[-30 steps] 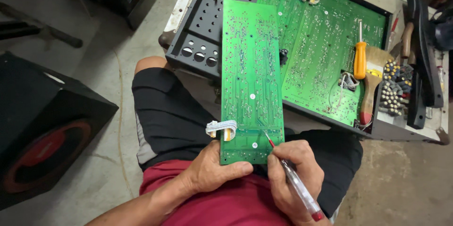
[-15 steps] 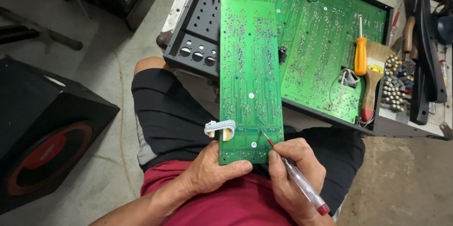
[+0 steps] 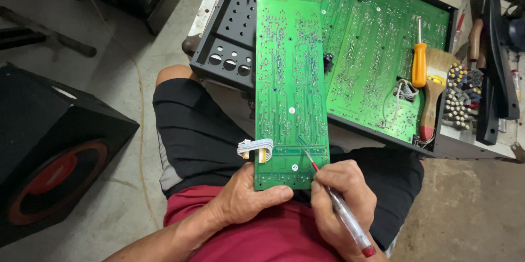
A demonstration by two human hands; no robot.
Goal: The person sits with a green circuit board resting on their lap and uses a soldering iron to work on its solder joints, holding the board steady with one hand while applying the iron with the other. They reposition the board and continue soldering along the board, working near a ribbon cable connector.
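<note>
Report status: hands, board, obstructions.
Left hand grips green circuit board bottom edge. Right hand holds red-tipped probe, tip on board. Ribbon cable beside it, clear.

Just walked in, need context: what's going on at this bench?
A seated person holds a long green circuit board over their lap. The left hand grips its near end, by a small grey ribbon cable. The right hand holds a clear pen-like tool with its red tip on the board's lower part. Behind, an open black metal case holds a bigger green board, with an orange screwdriver and a brush lying on it.
</note>
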